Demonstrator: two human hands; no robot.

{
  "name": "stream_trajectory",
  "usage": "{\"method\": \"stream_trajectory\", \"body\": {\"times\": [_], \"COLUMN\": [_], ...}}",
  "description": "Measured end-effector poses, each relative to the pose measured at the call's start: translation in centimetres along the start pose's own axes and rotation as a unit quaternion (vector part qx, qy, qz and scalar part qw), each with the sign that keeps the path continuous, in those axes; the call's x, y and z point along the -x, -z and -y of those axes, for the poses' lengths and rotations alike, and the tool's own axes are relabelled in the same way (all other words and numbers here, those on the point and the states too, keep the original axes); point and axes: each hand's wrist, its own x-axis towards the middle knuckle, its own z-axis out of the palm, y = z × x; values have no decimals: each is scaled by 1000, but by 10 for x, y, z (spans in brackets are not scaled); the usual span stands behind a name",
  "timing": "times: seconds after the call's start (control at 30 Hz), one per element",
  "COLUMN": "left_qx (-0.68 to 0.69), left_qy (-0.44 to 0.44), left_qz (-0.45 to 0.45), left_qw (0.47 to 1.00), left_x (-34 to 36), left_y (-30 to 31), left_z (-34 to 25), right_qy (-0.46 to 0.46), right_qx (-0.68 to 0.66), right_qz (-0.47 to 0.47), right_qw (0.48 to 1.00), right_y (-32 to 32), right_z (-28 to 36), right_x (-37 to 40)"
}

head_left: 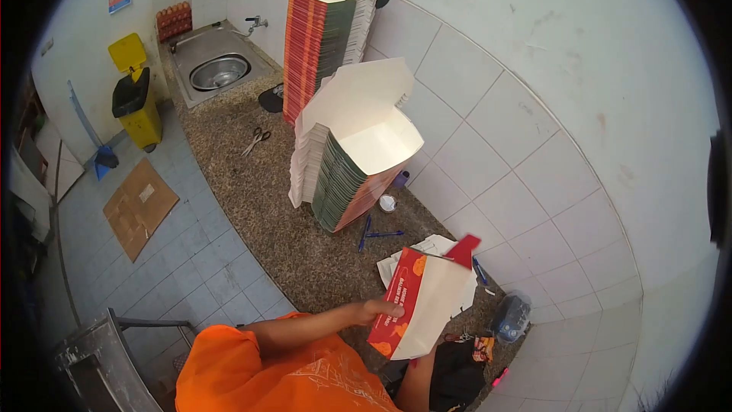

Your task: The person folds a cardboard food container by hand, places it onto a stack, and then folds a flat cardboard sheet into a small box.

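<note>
An open red and white cardboard food box, with printed lettering and orange shapes on its red side, is tilted in front of me. My left hand is closed on its left edge, thumb lying over the red panel. Behind the box's lower end goes my right hand; its fingers are hidden, so their grip does not show. Past the box stands a nested stack of food boxes, green and red with a white inside. A taller stack of red and green boxes rises behind it.
On the granite counter lie scissors, blue pens and white papers. A clear plastic container stands by the tiled wall. The sink is at the far end. A yellow bin and flat cardboard are on the floor.
</note>
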Motion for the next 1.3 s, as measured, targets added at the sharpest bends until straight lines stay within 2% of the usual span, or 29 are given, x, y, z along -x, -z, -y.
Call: {"method": "stream_trajectory", "body": {"times": [0.03, 0.07, 0.1, 0.13, 0.17, 0.2, 0.27, 0.3, 0.33, 0.37, 0.4, 0.43, 0.47, 0.5, 0.53, 0.6, 0.63, 0.7, 0.73, 0.83, 0.9, 1.0, 1.07, 1.17, 1.23, 1.3], "left_qx": [-55, -232, -401, -478, -544, -547, -587, -589, -697, -785, -811, -832, -836, -840, -843, -842, -844, -792, -793, -774, -748, -754, -750, -745, -743, -740], "left_qy": [-19, -126, -229, -322, -410, -409, -397, -395, -385, -367, -359, -351, -342, -333, -334, -344, -345, -381, -383, -391, -411, -422, -412, -413, -417, -450], "left_qz": [-5, -18, -30, -50, -68, -65, -64, -61, -119, -173, -216, -256, -280, -303, -296, -307, -302, -315, -314, -319, -319, -320, -321, -317, -317, -299], "left_qw": [998, 964, 886, 816, 729, 728, 703, 702, 593, 468, 408, 344, 324, 303, 301, 280, 278, 358, 354, 383, 412, 389, 406, 417, 417, 401], "left_x": [-4, -1, 2, 1, 1, 0, 0, 4, 13, 21, 29, 35, 41, 44, 42, 41, 40, 37, 38, 40, 42, 34, 32, 33, 36, 36], "left_y": [39, 4, -41, -56, -64, -67, -71, -73, -75, -74, -65, -51, -33, -17, -9, -2, -5, -10, -10, -8, -13, -14, -11, -11, -12, -12], "left_z": [19, -13, -57, -78, -93, -106, -128, -144, -163, -180, -194, -206, -217, -224, -226, -227, -227, -229, -232, -238, -237, -241, -243, -244, -242, -239], "right_qy": [-68, -136, -178, -218, -290, -287, -170, -211, -236, -232, -146, -51, 44, 60, 75, 126, 126, 167, 170, 183, 190, 182, 171, 179, 103, 92], "right_qx": [17, 33, -54, -142, -214, -218, -64, -284, -486, -489, -268, -29, 214, 279, 343, 360, 359, 509, 509, 617, 622, 622, 618, 562, 528, 513], "right_qz": [-16, -32, -56, -80, 15, 14, 149, 229, 297, 294, 309, 300, 267, 297, 327, 365, 361, 400, 397, 270, 271, 274, 269, 302, 369, 399], "right_qw": [997, 990, 981, 962, 933, 933, 972, 907, 787, 788, 901, 952, 939, 911, 878, 849, 852, 744, 744, 716, 710, 711, 718, 749, 758, 755], "right_y": [-33, -121, -134, -142, -136, -133, -172, -181, -192, -196, -252, -267, -267, -284, -302, -336, -349, -374, -382, -392, -390, -386, -383, -375, -367, -367], "right_z": [83, 190, 217, 228, 219, 209, 243, 247, 252, 263, 296, 322, 333, 342, 347, 316, 311, 307, 300, 286, 284, 276, 269, 272, 289, 289], "right_x": [-18, -84, -92, -96, -99, -100, -120, -144, -172, -169, -244, -288, -284, -309, -331, -379, -390, -402, -403, -395, -395, -396, -408, -432, -439, -436]}}
